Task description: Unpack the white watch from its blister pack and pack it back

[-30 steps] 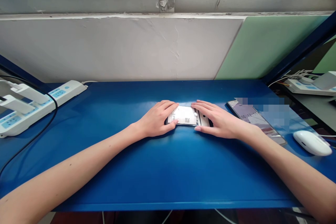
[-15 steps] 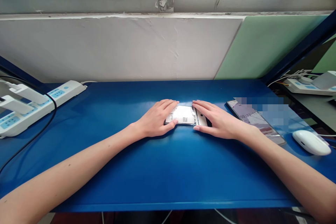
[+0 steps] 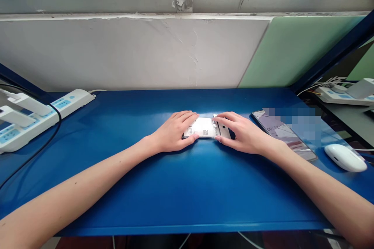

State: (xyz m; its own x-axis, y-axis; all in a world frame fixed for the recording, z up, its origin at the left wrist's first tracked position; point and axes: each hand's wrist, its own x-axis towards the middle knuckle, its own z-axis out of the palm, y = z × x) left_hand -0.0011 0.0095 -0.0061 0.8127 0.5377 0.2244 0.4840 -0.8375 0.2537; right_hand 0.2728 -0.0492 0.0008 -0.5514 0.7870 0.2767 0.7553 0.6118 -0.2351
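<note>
A small flat packet or device [image 3: 204, 127] with a white label and a printed square code lies on the blue table [image 3: 187, 186]. Around its left end is my left hand [image 3: 178, 131], thumb at the near edge and fingers at the far edge. My right hand [image 3: 238, 132] grips its right end, where a silvery part with a dark dot shows between thumb and fingers. The palms hide both ends of the object.
A white power strip [image 3: 43, 118] with plugs and a black cable lies at the left. On the right are a phone [image 3: 283, 134] showing a timer and a white mouse-like case [image 3: 345, 158]. Another power strip [image 3: 344, 96] sits farther right, beyond the blue frame.
My right hand's fingers have bent and shifted slightly, so more of the silvery part shows. My left hand stays at the left end.
</note>
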